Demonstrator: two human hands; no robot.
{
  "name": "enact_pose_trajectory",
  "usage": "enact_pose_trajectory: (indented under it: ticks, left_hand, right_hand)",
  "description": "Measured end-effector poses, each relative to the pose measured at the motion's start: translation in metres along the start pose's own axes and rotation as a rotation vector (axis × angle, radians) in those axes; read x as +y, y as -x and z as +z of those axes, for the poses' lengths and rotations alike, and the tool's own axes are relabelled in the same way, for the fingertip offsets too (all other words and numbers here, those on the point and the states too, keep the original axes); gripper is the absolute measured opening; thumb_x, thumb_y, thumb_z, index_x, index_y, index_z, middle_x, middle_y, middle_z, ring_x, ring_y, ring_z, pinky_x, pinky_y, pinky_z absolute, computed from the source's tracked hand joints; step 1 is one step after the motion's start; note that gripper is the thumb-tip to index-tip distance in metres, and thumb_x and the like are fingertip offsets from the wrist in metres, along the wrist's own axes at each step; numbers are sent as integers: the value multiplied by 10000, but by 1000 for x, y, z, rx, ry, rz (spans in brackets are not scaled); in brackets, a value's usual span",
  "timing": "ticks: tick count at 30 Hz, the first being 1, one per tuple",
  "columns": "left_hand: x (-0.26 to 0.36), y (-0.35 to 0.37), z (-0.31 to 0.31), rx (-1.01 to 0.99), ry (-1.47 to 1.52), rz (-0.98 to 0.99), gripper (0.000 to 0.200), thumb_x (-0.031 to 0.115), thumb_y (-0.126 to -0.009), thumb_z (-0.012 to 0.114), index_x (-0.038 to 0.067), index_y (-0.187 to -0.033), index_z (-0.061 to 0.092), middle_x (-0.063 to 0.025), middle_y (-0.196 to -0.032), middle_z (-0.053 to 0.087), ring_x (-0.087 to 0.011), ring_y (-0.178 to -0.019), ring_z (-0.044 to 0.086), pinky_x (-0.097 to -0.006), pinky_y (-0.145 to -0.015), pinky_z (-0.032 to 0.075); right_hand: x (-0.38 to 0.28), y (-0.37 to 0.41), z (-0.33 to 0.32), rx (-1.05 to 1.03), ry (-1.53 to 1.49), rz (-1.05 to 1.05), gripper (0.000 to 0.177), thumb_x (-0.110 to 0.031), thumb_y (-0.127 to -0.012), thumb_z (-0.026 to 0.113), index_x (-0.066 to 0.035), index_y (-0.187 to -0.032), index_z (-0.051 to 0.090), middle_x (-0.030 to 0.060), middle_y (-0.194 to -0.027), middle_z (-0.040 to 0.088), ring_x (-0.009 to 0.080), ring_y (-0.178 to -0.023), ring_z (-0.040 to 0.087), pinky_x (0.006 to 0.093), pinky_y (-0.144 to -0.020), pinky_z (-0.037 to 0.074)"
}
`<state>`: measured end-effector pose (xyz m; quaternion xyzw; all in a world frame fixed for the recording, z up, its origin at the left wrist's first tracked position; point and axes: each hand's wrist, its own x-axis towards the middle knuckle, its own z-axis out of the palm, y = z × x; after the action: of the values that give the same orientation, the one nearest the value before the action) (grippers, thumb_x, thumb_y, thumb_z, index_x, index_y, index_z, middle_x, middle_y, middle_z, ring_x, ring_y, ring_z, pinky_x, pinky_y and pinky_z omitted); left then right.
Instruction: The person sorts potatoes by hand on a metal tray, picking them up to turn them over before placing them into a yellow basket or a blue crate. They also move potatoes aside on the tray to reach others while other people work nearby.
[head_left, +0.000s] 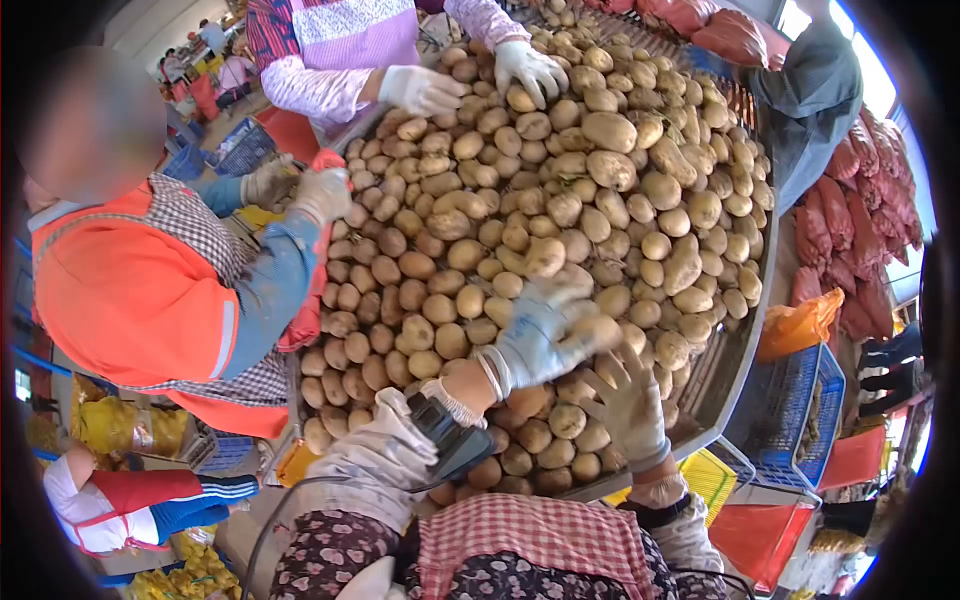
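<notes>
My left hand (540,335), in a pale blue and white glove, reaches over a heap of potatoes (465,255). Motion blurs its fingers, which close around a blurred potato (597,336). To its right, my right hand (632,405) wears a dirty whitish glove. Its fingers are spread and point up toward the heap, with nothing in its grasp. Loose potatoes (565,420) lie between and below my two hands. A dark device (450,440) is strapped over my left wrist.
The potatoes lie on a metal-edged sorting table (745,345). At left, a person in an orange vest (150,290) holds red cloth at the edge; another's gloved hands (530,72) work at the far side. Blue crates (790,410) and red sacks (850,200) stand right.
</notes>
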<state>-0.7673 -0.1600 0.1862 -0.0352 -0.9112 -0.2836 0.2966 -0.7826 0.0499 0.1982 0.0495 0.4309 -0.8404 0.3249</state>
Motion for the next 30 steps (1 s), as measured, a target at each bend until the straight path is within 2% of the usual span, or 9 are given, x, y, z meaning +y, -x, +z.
enact_pose_trajectory:
  ticks: [3, 5, 11, 16, 19, 20, 23, 25, 30]
  left_hand:
    - [1, -10, -2, -234, -108, -8, 507, 307, -902, 540, 102, -1357, 452, -136, -1357, 470, -329, -1281, 403, -487, -1085, 302]
    - [-34, -33, -16, -119, -296, -326, 529, 249, -882, 551, 93, -1371, 421, -141, -1326, 478, -351, -1248, 423, -475, -1066, 334]
    - [-112, -58, -6, -480, -619, -364, 465, 340, -824, 664, 198, -1247, 534, -102, -1137, 590, -323, -1034, 562, -438, -868, 487]
    - [-48, -57, -14, -184, -19, -467, 382, 363, -834, 693, 49, -1037, 617, -155, -973, 680, -318, -868, 656, -387, -766, 512]
    - [-27, -25, 16, 6, 174, 47, 276, 221, -870, 624, 26, -1065, 620, -164, -936, 663, -305, -859, 645, -376, -757, 507]
    - [-30, -24, 5, 101, 261, -26, 280, 189, -861, 580, 33, -1091, 618, -152, -897, 659, -337, -830, 629, -395, -773, 502]
    - [-94, -5, -29, -120, -756, -161, 369, 248, -805, 617, 153, -1161, 626, -113, -1361, 466, -343, -1279, 375, -549, -1070, 256]
    - [-115, -2, -53, -511, -825, -250, 427, 273, -809, 630, 243, -1235, 615, -102, -1498, 332, -371, -1408, 197, -558, -1131, 138]
    - [-124, -30, -48, -758, -858, -291, 466, 322, -788, 665, 274, -1248, 620, -91, -1537, 272, -394, -1444, 85, -614, -1135, 17]
  right_hand:
    - [-4, -18, -21, -193, -203, 112, 469, -403, -937, 500, -92, -1288, 521, 54, -985, 591, 258, -960, 589, 437, -799, 500]
    - [-10, -26, -37, -356, -433, 332, 353, -331, -925, 503, -96, -1182, 562, 59, -996, 593, 251, -912, 596, 410, -764, 499]
    - [0, -21, -56, -215, -272, 335, 296, -265, -914, 490, -23, -1061, 575, 126, -875, 628, 260, -831, 594, 367, -715, 499]
    - [-5, -27, -33, -160, -54, 224, 463, -362, -965, 455, -55, -1309, 489, 170, -1135, 596, 264, -801, 601, 357, -720, 508]
    - [-10, -44, -20, -383, -230, 318, 553, -437, -969, 449, -101, -1406, 408, 172, -1245, 550, 248, -800, 609, 355, -709, 519]
    - [-5, -51, -27, -414, -298, 357, 552, -484, -951, 470, -111, -1358, 448, 143, -1187, 578, 227, -776, 604, 348, -677, 521]
    - [10, -58, -48, -272, -373, 315, 497, -502, -946, 473, -122, -1263, 522, 116, -1107, 604, 222, -756, 596, 353, -659, 519]
    - [10, -51, -45, -237, -431, 395, 459, -483, -947, 483, -115, -1214, 547, 97, -1058, 615, 223, -766, 596, 358, -668, 520]
    - [22, -44, -31, -208, -397, 382, 424, -449, -955, 493, -79, -1134, 595, 74, -1007, 647, 222, -820, 595, 346, -702, 519]
